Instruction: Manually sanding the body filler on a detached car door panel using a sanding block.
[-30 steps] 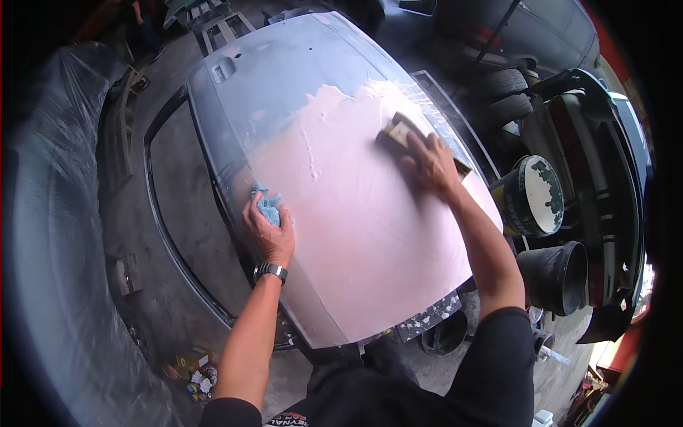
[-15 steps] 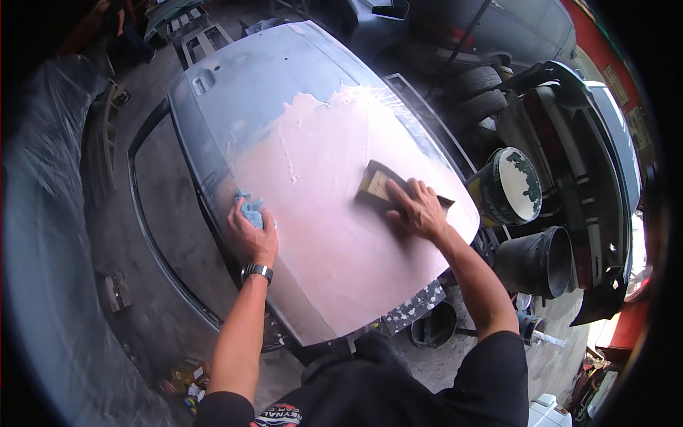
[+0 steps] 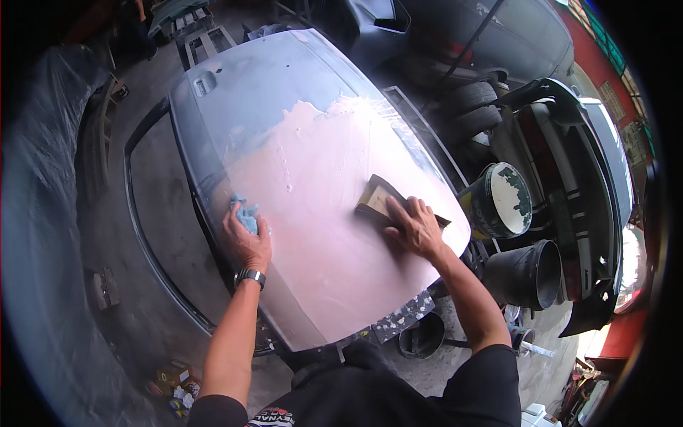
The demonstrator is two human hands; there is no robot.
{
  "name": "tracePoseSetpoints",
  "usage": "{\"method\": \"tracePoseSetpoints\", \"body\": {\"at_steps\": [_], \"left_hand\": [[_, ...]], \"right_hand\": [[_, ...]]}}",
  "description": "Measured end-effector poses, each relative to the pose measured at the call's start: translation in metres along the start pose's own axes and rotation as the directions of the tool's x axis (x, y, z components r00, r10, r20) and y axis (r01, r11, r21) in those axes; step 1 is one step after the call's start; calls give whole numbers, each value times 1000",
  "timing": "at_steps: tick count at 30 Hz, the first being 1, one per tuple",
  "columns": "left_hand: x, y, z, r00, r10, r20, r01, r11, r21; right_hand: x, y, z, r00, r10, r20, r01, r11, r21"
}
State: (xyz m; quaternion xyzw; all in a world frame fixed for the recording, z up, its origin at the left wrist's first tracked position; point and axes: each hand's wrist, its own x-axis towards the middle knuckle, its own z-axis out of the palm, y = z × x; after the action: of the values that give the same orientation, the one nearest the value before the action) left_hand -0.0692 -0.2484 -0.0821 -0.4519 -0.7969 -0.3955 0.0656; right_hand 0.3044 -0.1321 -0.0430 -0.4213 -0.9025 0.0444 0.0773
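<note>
A grey car door (image 3: 249, 85) lies flat in front of me, its near half coated with pale pink body filler (image 3: 320, 249). My right hand (image 3: 420, 229) presses a sanding block (image 3: 380, 201) wrapped in dark sandpaper onto the filler, fingers closed over its top. On the door's left side, my left hand (image 3: 247, 238) rests with its fingers round a crumpled blue cloth (image 3: 247, 216). The door's window frame (image 3: 135, 206) extends to the left. The sanding face of the block is hidden.
Right of the door stand a white-lidded bucket (image 3: 511, 201) and a black bucket (image 3: 530, 274). Beyond them lie a car bumper (image 3: 605, 178) and stacked tyres (image 3: 473, 110). Plastic sheeting (image 3: 50, 178) hangs at left. Another person (image 3: 131, 25) is at the far left.
The view has shifted slightly. The sanding block and my right hand stay at nearly the same place on the filler; my left hand still holds the cloth.
</note>
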Motion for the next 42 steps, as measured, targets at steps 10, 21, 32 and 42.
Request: {"method": "tracePoseSetpoints", "body": {"at_steps": [10, 21, 32, 42], "left_hand": [[-3, 6, 3, 999, -27, 35, 27, 1000, -8], [-4, 1, 1, 1000, -4, -9, 4, 1000, -22], [-1, -12, 7, 1000, -10, -19, 9, 999, -33], [-7, 9, 16, 999, -39, 8, 40, 994, -103]], "right_hand": [[152, 43, 10, 931, 323, -170, -335, 941, -41], [94, -22, -7, 985, 158, -69, -157, 987, 17], [69, -56, 21, 990, 125, -67, -125, 992, -2], [196, 21, 11, 903, 412, -120, -422, 903, -77]]}}
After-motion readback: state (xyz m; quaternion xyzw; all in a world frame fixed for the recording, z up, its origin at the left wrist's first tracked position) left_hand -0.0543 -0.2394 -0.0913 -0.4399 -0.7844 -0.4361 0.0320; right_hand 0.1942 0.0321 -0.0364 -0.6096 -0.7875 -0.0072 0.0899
